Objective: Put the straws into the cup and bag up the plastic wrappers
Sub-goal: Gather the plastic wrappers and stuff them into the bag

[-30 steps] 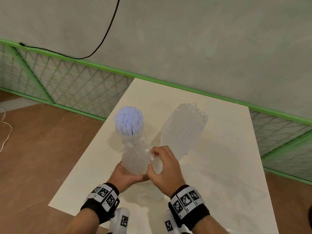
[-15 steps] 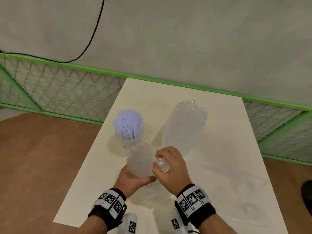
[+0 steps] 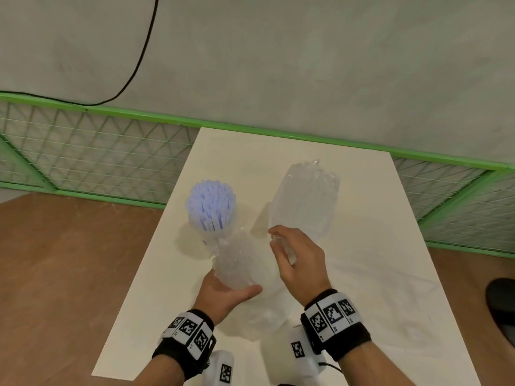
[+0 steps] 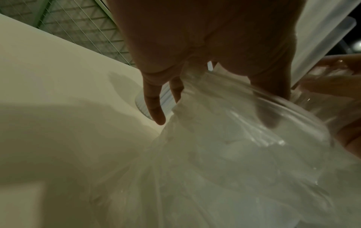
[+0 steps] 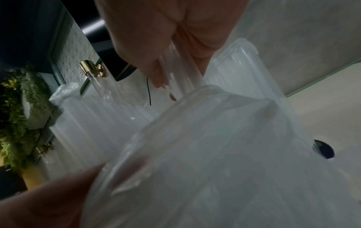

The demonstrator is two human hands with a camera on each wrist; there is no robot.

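Observation:
A clear cup packed with blue-white straws stands left of the middle of the white table. In front of it my left hand grips a clear plastic bag stuffed with crumpled wrappers, thumb along its near side. The left wrist view shows that hand's fingers wrapped round the bag. My right hand hovers just right of the bag's top. It pinches a few clear wrappers between thumb and fingers above the bag.
A tall clear plastic pack stands upright behind my right hand. A green mesh fence runs behind the table under a grey wall. Brown floor lies to the left, and a dark shoe shows at the right edge.
My right hand has come off the top of the bag and moved slightly right, its fingers looser. The left hand still holds the bag in the same place.

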